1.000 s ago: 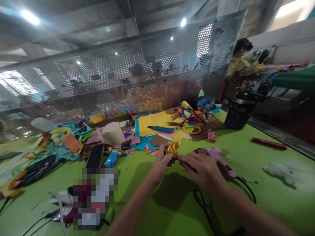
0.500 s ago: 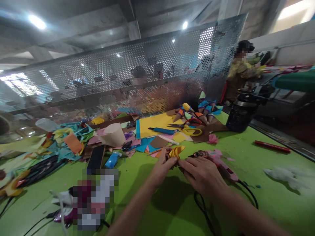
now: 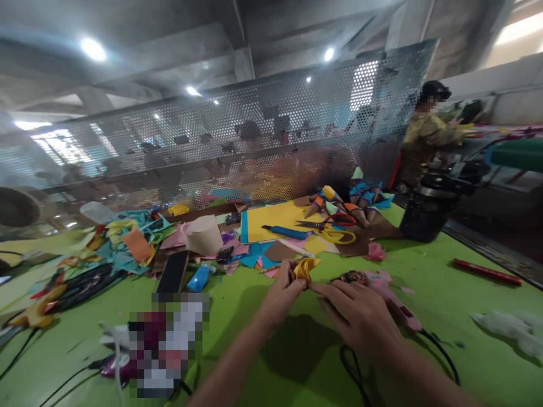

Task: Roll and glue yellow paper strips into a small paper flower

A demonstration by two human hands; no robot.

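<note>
Between the fingers and thumb of my left hand [image 3: 285,288] is a small folded piece of yellow paper [image 3: 306,269], layered in curved bands with a pointed tip to the right. Its lower end is covered by my fingers. My right hand [image 3: 354,308] is just right of it, index finger stretched to the paper's lower edge, thumb apart below. Whether that fingertip presses on the paper I cannot tell. Beyond my right hand lies a pink glue gun [image 3: 399,308] with a black cord, its front partly hidden behind my fingers.
Yellow sheets [image 3: 271,217], a blue cutter [image 3: 288,232], scissors [image 3: 328,221] and paper cones [image 3: 356,209] lie at the back. A phone [image 3: 173,272], a paper roll [image 3: 204,234] and scraps are left. A dark bottle [image 3: 426,209] and red marker [image 3: 487,272] are right. A perforated screen [image 3: 190,147] stands behind.
The view has shifted a little, so the table's contents sit slightly further right and lower. My left hand still holds the yellow paper, now slightly turned; my right fingers are more stretched out.
</note>
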